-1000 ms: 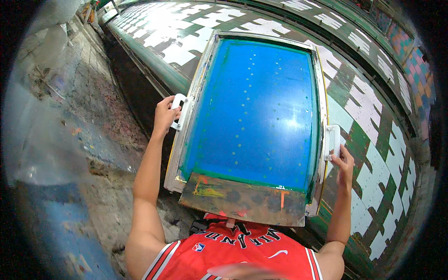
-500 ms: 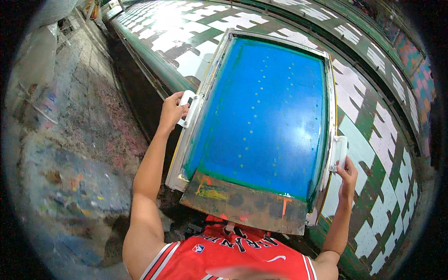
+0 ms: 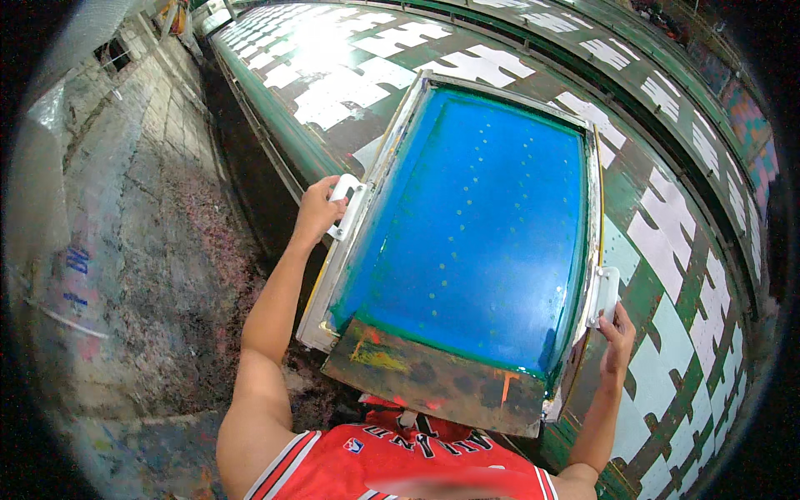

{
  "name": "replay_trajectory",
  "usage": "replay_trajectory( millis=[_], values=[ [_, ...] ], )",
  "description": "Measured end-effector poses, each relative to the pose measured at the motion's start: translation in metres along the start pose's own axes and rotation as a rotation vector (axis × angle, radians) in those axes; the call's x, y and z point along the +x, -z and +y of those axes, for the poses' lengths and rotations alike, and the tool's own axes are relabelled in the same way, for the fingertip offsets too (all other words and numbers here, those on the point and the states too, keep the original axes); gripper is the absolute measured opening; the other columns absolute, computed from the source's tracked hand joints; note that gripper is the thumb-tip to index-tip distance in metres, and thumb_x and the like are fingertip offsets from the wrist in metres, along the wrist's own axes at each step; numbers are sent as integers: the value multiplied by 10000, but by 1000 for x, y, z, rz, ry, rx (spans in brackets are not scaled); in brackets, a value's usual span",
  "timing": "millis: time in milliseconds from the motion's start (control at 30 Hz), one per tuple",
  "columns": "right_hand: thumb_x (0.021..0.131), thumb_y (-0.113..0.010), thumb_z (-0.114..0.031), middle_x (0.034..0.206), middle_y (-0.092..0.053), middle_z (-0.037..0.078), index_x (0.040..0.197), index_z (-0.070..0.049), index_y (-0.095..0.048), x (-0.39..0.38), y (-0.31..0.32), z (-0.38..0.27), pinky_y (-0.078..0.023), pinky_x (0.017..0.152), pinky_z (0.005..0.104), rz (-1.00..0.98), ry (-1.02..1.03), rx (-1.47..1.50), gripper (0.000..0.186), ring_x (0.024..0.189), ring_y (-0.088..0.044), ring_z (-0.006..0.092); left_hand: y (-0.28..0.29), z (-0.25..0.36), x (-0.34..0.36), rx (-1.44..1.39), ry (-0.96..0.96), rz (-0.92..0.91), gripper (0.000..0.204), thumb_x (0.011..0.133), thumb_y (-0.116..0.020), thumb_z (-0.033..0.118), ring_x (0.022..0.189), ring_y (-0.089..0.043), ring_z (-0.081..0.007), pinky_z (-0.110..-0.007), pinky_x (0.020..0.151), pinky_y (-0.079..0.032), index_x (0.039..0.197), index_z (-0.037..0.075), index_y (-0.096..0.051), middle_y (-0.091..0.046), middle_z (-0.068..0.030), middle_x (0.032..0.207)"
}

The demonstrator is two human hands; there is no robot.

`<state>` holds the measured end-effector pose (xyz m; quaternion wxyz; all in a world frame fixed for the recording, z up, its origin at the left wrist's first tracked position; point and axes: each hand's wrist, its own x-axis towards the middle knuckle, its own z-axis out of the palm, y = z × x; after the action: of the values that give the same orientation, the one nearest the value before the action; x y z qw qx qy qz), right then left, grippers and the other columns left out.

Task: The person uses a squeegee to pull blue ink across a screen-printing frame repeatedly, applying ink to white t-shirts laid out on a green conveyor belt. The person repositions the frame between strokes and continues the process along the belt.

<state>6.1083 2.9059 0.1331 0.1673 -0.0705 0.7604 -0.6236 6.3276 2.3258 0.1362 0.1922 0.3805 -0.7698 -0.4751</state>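
Note:
A large printing screen (image 3: 483, 242) with a blue mesh and a worn pale frame is in front of me, over the edge of a long table. Two dotted lines of small pale spots run along the mesh. My left hand (image 3: 317, 215) is closed around the white handle (image 3: 352, 212) on the screen's left side. On the right side, lower down, my right hand (image 3: 617, 343) grips a second white handle (image 3: 609, 292). A paint-stained board (image 3: 442, 385) spans the screen's near end, close to my red jersey. Whether the frame touches the table cannot be made out.
The long green table (image 3: 275, 125) carries rows of white and pale cut-out shapes (image 3: 667, 225), stretching far left and down the right. Another table (image 3: 617, 54) with similar shapes runs behind a dark rail. A paint-stained floor (image 3: 158, 275) lies to the left.
The screen and both hands sit slightly lower in the picture. The table shapes and floor around them have shifted in view. Both hands keep their grip on the handles.

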Motion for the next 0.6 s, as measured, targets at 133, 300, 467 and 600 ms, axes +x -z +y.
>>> replay_trajectory(
  millis=[133, 300, 467, 600],
  values=[
    [753, -761, -280, 1155, -648, 111, 1357, 80, -563, 28, -50, -23, -422, 987, 344, -5, 15, 21, 731, 1073, -595, 207, 38, -8, 42, 5, 31, 5, 504, 878, -655, -63, 694, -667, -157, -293, 591, -548, 1372, -54, -557, -693, -153, 928],
    [770, -766, -269, 1069, -638, 80, 1338, 88, -574, 62, -110, -47, -439, 919, 314, 8, 44, -7, 698, 998, -588, 171, 79, -16, 83, 11, 32, 38, 547, 878, -653, -65, 714, -662, -156, -293, 619, -551, 1410, -31, -529, -683, -125, 893],
    [782, -756, -245, 1054, -646, 83, 1369, 86, -559, 94, -194, -73, -452, 910, 315, 32, 68, -10, 702, 980, -596, 178, 131, -38, 139, -24, 56, 49, 549, 877, -626, -98, 727, -664, -157, -300, 632, -560, 1411, -10, -534, -667, -112, 874],
    [793, -747, -242, 1057, -655, 82, 1374, 69, -565, 120, -276, -97, -450, 922, 318, -11, 90, -13, 683, 975, -603, 181, 194, -64, 203, -66, 35, 20, 504, 878, -610, -105, 738, -668, -146, -286, 640, -567, 1367, 14, -591, -667, -100, 875]
  ],
)
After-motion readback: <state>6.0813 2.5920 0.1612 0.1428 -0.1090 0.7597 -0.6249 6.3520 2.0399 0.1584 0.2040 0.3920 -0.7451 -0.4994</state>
